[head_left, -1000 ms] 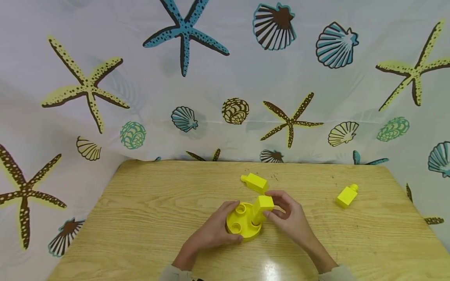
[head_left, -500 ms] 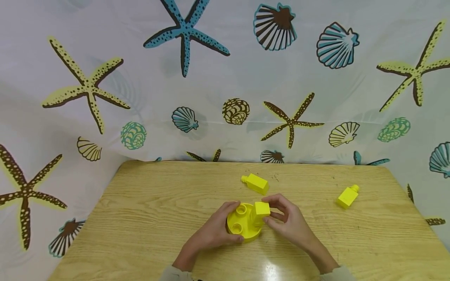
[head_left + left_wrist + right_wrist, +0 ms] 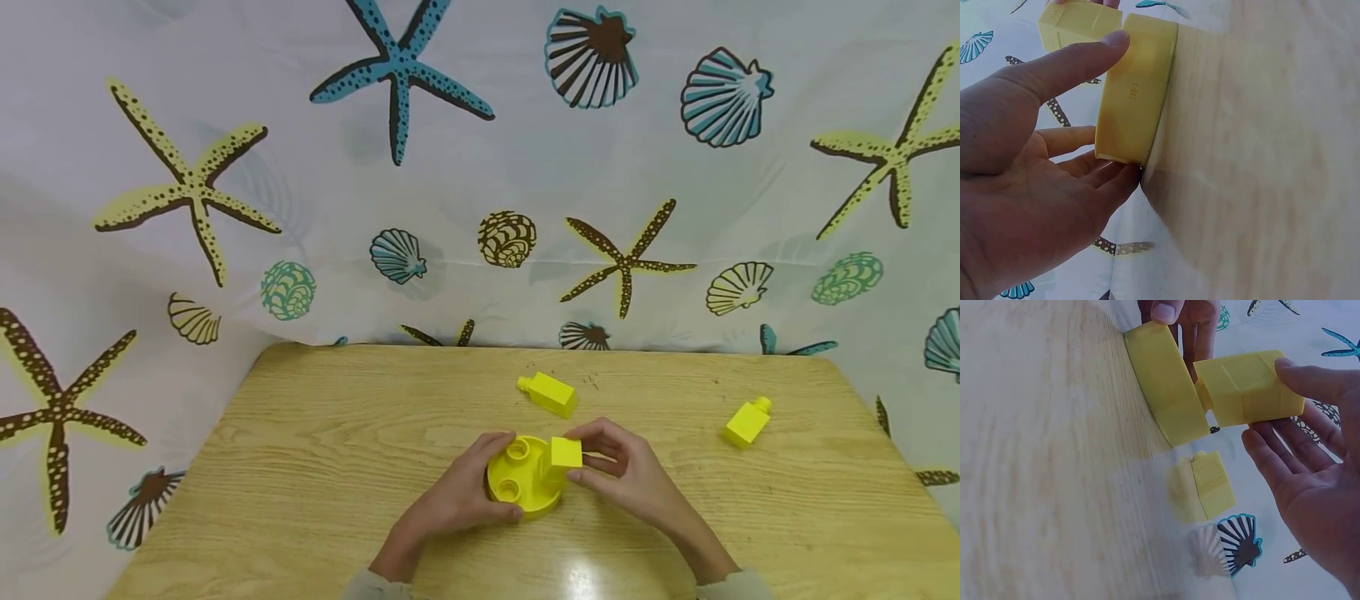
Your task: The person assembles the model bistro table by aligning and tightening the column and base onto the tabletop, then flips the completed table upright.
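Observation:
My left hand (image 3: 459, 493) holds the rim of a yellow round base (image 3: 529, 477), thumb at the near side and fingers at the far side. Two ringed sockets show on the base's top. Over its right part stands a yellow square-sided block (image 3: 566, 454), its narrow neck pointing down. My right hand (image 3: 628, 477) pinches the upper end of this block between thumb and fingers. In the right wrist view, the neck meets the base, and a narrow gap shows between the block's shoulder and the base. The socket beneath it is hidden.
Another yellow block (image 3: 551, 394) with a round neck lies on the wooden table (image 3: 360, 433) just behind the base. A similar block (image 3: 747, 423) lies farther right. A white cloth (image 3: 450, 183) printed with starfish and shells hangs behind the table.
The block in my right hand has gone from tilted to more upright and sits lower over the base. My left hand keeps its hold on the base.

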Available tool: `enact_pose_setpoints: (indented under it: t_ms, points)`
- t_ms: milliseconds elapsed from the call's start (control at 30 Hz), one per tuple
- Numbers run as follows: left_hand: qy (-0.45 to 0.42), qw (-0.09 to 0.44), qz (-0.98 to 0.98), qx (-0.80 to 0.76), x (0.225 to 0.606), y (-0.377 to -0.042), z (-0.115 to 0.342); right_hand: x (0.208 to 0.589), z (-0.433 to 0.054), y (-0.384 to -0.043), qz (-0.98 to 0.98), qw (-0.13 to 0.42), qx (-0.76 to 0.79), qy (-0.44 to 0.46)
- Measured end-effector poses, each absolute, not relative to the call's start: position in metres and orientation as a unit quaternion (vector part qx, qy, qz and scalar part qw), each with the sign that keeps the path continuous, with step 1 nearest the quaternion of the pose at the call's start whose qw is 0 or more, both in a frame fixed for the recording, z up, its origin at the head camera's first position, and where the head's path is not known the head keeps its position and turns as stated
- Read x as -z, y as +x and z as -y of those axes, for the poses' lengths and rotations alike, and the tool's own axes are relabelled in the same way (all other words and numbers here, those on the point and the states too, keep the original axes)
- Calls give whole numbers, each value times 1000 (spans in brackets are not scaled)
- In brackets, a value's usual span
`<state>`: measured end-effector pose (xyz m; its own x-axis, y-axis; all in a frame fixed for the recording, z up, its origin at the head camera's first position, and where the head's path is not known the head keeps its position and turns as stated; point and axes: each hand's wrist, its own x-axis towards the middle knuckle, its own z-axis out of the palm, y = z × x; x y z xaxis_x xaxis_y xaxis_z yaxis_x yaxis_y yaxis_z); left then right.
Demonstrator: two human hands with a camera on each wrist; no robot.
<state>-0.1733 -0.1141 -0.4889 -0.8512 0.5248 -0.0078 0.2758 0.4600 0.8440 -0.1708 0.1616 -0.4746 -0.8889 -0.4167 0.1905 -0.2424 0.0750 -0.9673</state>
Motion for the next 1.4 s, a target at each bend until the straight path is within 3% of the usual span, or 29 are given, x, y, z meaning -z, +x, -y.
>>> enact_pose_setpoints:
  t_ms: [533,833,1100,1400]
  points:
    - [232,139,-847,-458,490,-173,115,479,-157,-173,-744,64,607,-272]
    - [226,149,-843,-465,490,-173,116,481,-164,-175,-707,114,631,-298]
    - [226,148,-843,-465,490,-174,116,480,-160,-175,-709,92,643,-274]
    - [228,147,-845,-461,491,-174,116,480,-166,-175,-692,114,654,-284]
